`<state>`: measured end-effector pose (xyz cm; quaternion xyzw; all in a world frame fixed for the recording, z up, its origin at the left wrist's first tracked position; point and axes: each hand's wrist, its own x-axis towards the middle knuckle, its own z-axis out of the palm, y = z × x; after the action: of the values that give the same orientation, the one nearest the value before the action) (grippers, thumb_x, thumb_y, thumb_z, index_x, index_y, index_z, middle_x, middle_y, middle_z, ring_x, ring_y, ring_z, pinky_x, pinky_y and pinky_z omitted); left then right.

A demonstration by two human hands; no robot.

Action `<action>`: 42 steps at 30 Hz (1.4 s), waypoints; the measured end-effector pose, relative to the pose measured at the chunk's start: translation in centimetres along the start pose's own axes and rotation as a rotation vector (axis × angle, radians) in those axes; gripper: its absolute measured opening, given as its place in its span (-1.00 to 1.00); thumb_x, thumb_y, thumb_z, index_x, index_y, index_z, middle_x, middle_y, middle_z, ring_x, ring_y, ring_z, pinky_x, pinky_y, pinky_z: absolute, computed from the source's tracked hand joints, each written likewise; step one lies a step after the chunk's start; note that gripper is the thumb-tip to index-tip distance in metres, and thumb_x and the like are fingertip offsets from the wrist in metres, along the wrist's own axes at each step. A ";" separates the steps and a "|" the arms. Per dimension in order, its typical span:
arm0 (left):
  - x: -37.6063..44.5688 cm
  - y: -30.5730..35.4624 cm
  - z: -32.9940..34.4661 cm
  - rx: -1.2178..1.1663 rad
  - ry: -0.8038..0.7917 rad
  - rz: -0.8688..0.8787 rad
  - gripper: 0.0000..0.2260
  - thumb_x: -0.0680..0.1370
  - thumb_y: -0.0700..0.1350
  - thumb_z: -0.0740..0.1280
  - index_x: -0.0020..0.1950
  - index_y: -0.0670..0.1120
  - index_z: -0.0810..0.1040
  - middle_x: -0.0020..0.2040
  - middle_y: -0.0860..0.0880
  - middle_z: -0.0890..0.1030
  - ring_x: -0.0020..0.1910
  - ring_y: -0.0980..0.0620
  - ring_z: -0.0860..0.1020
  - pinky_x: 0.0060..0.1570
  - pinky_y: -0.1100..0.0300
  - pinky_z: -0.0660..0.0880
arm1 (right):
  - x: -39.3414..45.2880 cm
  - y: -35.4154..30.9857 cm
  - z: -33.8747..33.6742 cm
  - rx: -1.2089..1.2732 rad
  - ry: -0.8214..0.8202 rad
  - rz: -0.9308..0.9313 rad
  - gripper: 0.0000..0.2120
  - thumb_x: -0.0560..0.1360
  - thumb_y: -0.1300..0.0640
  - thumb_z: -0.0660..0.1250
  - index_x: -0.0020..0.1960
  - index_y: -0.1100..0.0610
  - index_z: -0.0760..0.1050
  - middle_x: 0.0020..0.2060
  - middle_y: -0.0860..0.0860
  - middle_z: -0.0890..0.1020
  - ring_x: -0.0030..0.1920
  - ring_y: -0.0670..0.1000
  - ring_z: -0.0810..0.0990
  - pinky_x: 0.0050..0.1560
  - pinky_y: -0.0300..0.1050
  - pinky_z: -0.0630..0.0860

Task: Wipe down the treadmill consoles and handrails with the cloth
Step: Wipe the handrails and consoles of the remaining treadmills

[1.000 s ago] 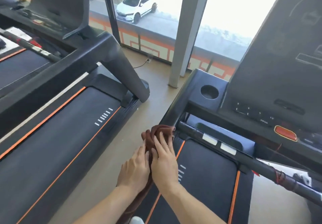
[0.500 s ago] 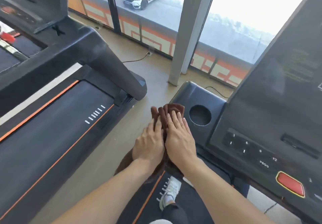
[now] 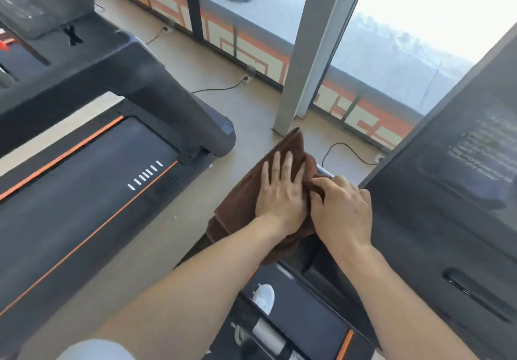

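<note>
The left hand (image 3: 281, 191) presses flat, fingers spread, on the brown terry cloth (image 3: 240, 205); at its 3 o'clock, the right hand (image 3: 342, 211) pinches a fold beside the black treadmill console (image 3: 447, 191).

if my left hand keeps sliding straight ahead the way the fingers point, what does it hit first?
Probably nothing solid: the left hand would slide off the brown cloth's far edge, with only floor beyond, then the grey window post; depth is unclear.
</note>
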<state>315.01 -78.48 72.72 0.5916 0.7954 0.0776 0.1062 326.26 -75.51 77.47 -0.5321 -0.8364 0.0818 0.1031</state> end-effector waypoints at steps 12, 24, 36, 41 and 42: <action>-14.6 -6.8 -0.6 -0.428 0.166 -0.066 -0.55 0.61 -0.04 0.32 0.51 0.00 0.41 0.57 0.03 0.34 0.59 0.06 0.22 0.61 0.08 0.03 | -4.3 -1.5 0.3 -0.133 -0.394 -0.117 -0.46 0.71 -0.10 0.06 0.65 0.00 0.15 0.68 0.02 -0.01 0.67 0.05 -0.04 0.64 -0.01 -0.12; -18.8 -7.2 -1.9 -0.255 0.050 -0.041 -0.43 0.66 0.15 0.18 0.63 0.01 0.19 0.66 0.01 0.12 0.63 0.13 0.05 0.59 0.14 -0.22 | -4.1 -2.5 0.1 -0.389 -0.523 -0.164 -0.53 0.58 -0.03 -0.04 0.26 -0.06 0.58 0.33 -0.10 0.59 0.29 0.09 0.48 0.27 0.05 0.26; -18.2 -6.0 -3.0 -0.177 -0.075 -0.110 -0.36 0.64 0.22 0.16 0.64 -0.04 0.15 0.67 -0.05 -0.02 0.65 0.05 -0.04 0.63 0.02 -0.14 | -3.6 -2.6 -1.3 -0.392 -0.587 -0.217 -0.63 0.55 0.05 0.11 0.18 -0.06 0.63 0.16 -0.05 0.69 0.20 0.08 0.59 0.26 0.01 0.36; -18.0 -5.4 -3.1 -0.159 -0.091 -0.128 -0.36 0.64 0.24 0.14 0.64 -0.03 0.14 0.68 -0.07 -0.02 0.65 0.04 -0.03 0.63 -0.03 -0.09 | -4.0 -2.6 0.8 -0.398 -0.569 -0.186 -0.48 0.58 0.04 0.03 0.52 0.05 0.32 0.52 -0.02 0.40 0.39 0.14 0.39 0.40 0.11 0.21; -17.9 -5.5 -3.0 -0.157 -0.094 -0.127 -0.36 0.64 0.25 0.13 0.64 -0.03 0.13 0.68 -0.06 -0.03 0.65 0.04 -0.04 0.62 -0.03 -0.10 | -3.8 -2.2 0.9 -0.376 -0.578 -0.220 -0.47 0.57 0.05 0.05 0.54 0.03 0.30 0.55 -0.05 0.36 0.40 0.14 0.37 0.41 0.12 0.18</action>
<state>314.15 -97.23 75.68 0.5330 0.8168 0.1051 0.1942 325.62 -79.90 76.84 -0.4035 -0.8836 0.0619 -0.2293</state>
